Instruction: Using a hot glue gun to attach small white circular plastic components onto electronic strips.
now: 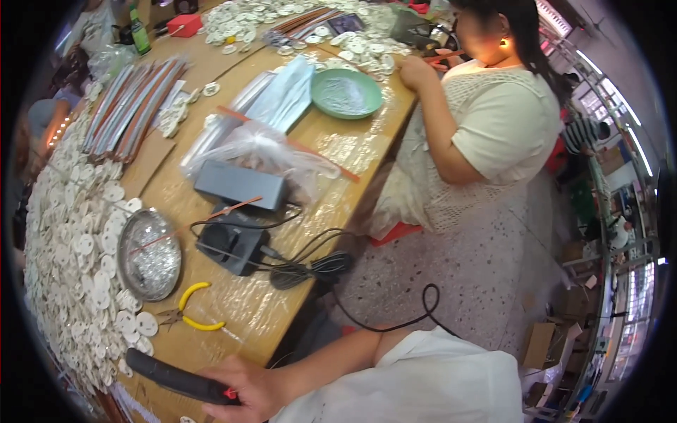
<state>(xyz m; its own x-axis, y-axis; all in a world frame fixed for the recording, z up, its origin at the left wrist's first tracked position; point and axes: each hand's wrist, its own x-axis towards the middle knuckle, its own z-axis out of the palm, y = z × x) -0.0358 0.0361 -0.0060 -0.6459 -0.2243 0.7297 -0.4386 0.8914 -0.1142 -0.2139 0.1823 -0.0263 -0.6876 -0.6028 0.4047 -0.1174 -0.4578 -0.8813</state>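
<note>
Where the right grip is wrapped around its end, the curved black tool shows a red patch. The left grip, unseen, cannot be judged.

At the far left of your wooden, plastic-covered desk, a slim green bottle is standing near a small red box. Nearer you, a shallow, round, pale-green bowl is resting beside a light-blue sheet. To your right, a co-worker in a cream knitted top is sitting, and an open brown cardboard box is standing by the shelves.
</note>
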